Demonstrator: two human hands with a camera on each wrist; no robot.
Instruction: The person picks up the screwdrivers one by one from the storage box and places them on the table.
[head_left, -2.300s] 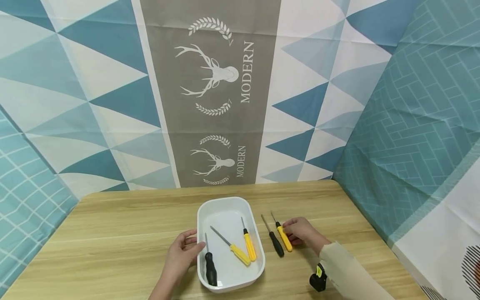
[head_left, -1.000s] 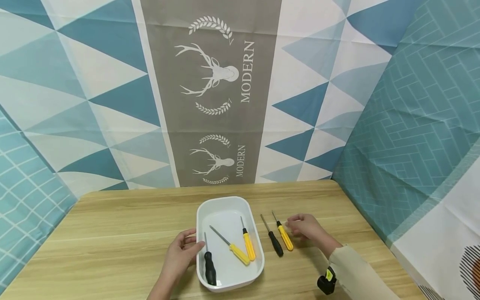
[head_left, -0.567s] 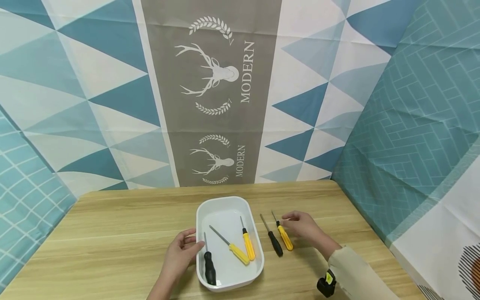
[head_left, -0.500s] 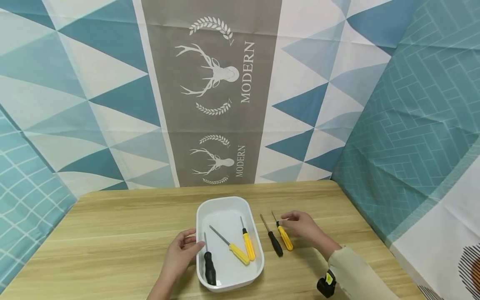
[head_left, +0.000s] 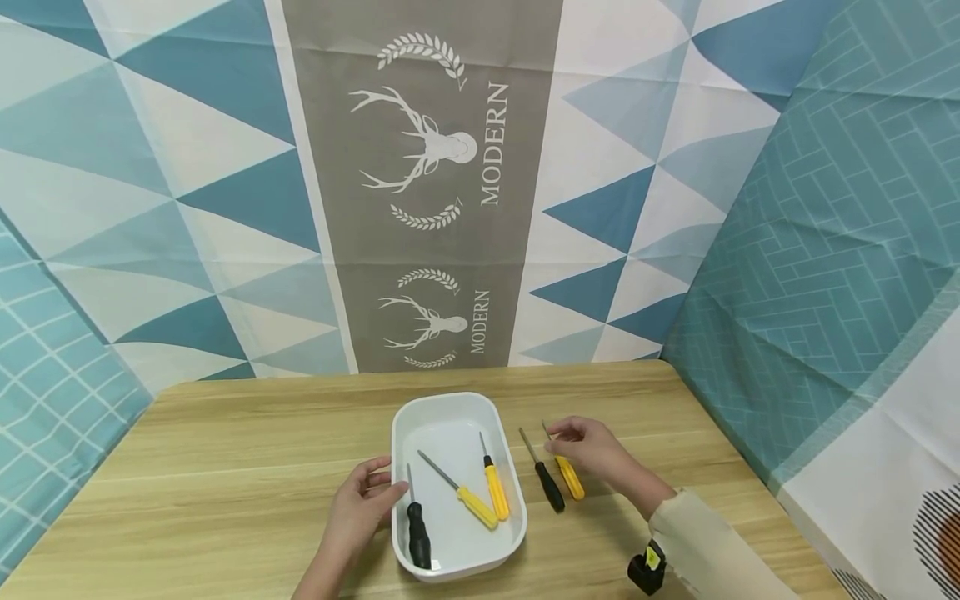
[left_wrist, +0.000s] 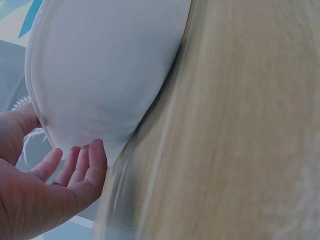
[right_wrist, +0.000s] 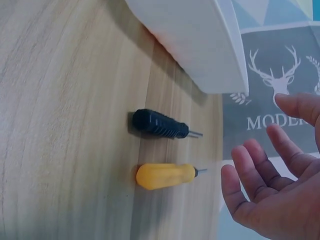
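Observation:
My left hand (head_left: 357, 507) holds the left rim of a white plastic tray (head_left: 459, 575), thumb over the edge and fingers against the outer wall (left_wrist: 100, 75). Inside the tray lie a black-handled screwdriver (head_left: 419, 537), a yellow screwdriver (head_left: 476, 507) and an orange-yellow one (head_left: 496, 492). On the table to its right are a black-handled screwdriver (head_left: 550, 487) and an orange-yellow screwdriver (head_left: 572, 482). Fingers loosely bent and holding nothing, my right hand (head_left: 588, 446) is over the shaft end of the orange-yellow one, hiding part of it. Both handles show in the right wrist view.
A wood-grain table (head_left: 247, 475) carries everything. By my right sleeve (head_left: 705, 542) is a small black device with a yellow label (head_left: 648, 568). Patterned cloth (head_left: 435, 183) hangs behind the table's back edge, and more cloth closes off both sides.
My right hand has drawn back from the orange-yellow screwdriver's handle, then come left over its shaft end. The left hand keeps its hold on the tray; the screwdrivers lie as before.

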